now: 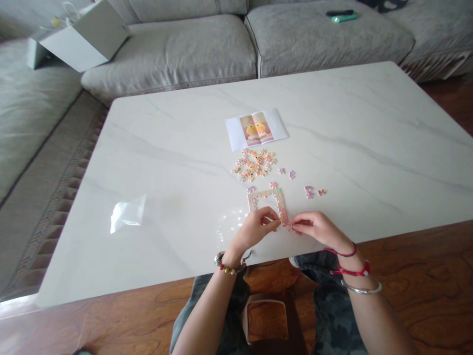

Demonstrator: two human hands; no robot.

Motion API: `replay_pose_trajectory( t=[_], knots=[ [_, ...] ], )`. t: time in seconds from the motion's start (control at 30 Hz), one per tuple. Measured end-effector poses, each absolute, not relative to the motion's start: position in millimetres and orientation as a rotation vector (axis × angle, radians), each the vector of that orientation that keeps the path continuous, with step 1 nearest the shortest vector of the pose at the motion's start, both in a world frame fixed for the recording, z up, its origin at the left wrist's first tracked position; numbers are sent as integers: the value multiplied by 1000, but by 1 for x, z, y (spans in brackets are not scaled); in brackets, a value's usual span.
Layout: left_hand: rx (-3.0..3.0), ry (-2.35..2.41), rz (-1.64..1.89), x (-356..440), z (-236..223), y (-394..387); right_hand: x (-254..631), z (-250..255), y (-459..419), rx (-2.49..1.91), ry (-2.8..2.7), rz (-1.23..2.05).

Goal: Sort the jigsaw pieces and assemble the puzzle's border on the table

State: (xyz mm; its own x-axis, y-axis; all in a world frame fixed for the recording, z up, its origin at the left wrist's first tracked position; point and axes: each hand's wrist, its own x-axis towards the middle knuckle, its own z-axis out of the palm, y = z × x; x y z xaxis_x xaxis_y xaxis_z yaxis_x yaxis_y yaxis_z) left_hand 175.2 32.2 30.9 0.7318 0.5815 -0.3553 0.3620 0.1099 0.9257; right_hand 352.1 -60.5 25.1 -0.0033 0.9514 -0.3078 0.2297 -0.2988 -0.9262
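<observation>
A partly joined jigsaw puzzle border (283,204) lies flat on the table in front of me, its middle showing white. My left hand (259,226) reaches across its near side, thumb and fingers closed at the lower right part of the border. Just right of that corner, my right hand (315,227) pinches a small pinkish puzzle piece (289,227) against the border's end. The near left part of the border is hidden behind my left hand. Beyond it lies a heap of loose puzzle pieces (254,164), pink, orange and yellow.
A creased picture sheet (256,129) with yellow figures lies behind the heap. Several stray pieces (309,192) are scattered to the right. A clear plastic bag (128,214) rests on the white table (177,133) at left. A grey sofa (192,49) borders the far side.
</observation>
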Motion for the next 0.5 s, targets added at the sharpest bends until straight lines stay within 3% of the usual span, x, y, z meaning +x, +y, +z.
replay_pose_trajectory(
  t=[0.23,0.5],
  knots=[
    [1842,950,417,179,35,35,351,18,-65,-1708,-1321,1294],
    [2071,747,329,183,25,30,345,23,-60,-1848,-1511,1102]
  ],
)
